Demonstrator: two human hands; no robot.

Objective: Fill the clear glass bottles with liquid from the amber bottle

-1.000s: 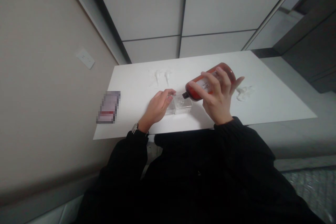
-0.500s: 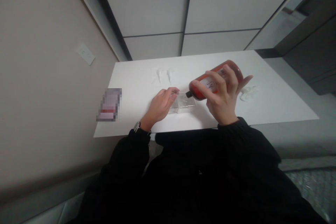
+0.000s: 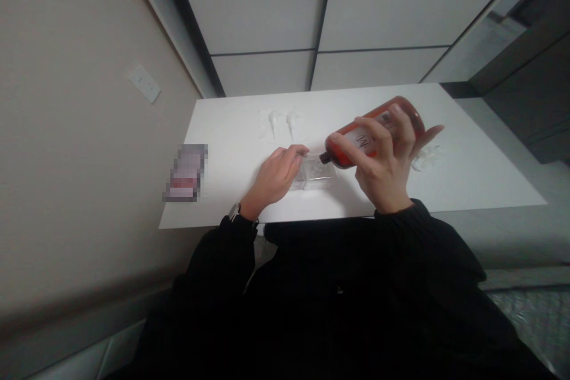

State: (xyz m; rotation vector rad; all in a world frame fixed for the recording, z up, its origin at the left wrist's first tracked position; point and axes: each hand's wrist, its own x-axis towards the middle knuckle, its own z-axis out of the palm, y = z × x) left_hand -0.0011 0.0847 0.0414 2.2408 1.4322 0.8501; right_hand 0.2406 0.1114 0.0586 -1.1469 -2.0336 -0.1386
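Note:
My right hand [image 3: 386, 166] grips a reddish-brown bottle [image 3: 371, 130] with a white label, tipped on its side so its dark neck points left and down over a small clear box [image 3: 319, 171]. My left hand [image 3: 276, 177] rests on the white table [image 3: 472, 172] and holds the box's left side with thumb and fingers. The bottle's mouth hangs just above the box's right rim. I cannot tell whether liquid is flowing.
Two small white pump-like pieces [image 3: 281, 122] lie at the back of the table. A crumpled white piece [image 3: 427, 157] lies right of the bottle. A blurred pink-and-red item [image 3: 186, 172] sits at the table's left edge. A beige wall with a socket [image 3: 145, 84] runs along the left.
The bottle and my right hand have drifted slightly right and up. My left hand stays on the clear box. The camera has shifted a little.

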